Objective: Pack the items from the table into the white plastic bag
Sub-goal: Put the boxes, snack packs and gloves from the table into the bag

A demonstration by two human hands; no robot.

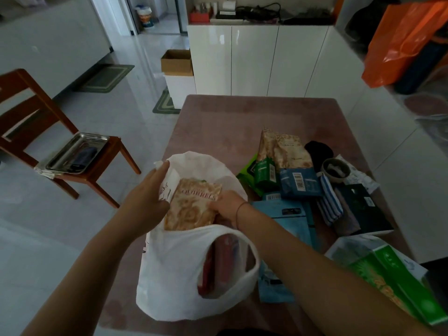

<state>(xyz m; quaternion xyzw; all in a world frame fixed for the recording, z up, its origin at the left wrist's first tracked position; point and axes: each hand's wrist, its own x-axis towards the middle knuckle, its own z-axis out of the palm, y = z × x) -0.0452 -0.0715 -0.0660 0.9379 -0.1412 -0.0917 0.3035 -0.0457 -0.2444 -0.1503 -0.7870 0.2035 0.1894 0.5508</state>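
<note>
The white plastic bag (174, 270) stands open at the near left of the pink table (225, 117). My left hand (148, 192) grips the bag's left rim and holds it apart. My right hand (225, 204) is inside the mouth, fingers closed on a tan patterned snack packet (191, 207) that sits half inside the bag. A red package (213, 265) shows through the bag's handle hole. Other items lie to the right: a tan pouch (281, 149), green packets (261, 173), blue packets (300, 183), a striped cloth (329, 202).
A dark box (363, 207), a small bowl (335, 169) and a green box in a bag (397, 280) crowd the table's right side. A wooden chair (31, 112) with a metal tray (77, 152) stands left. White cabinets (254, 59) rise behind.
</note>
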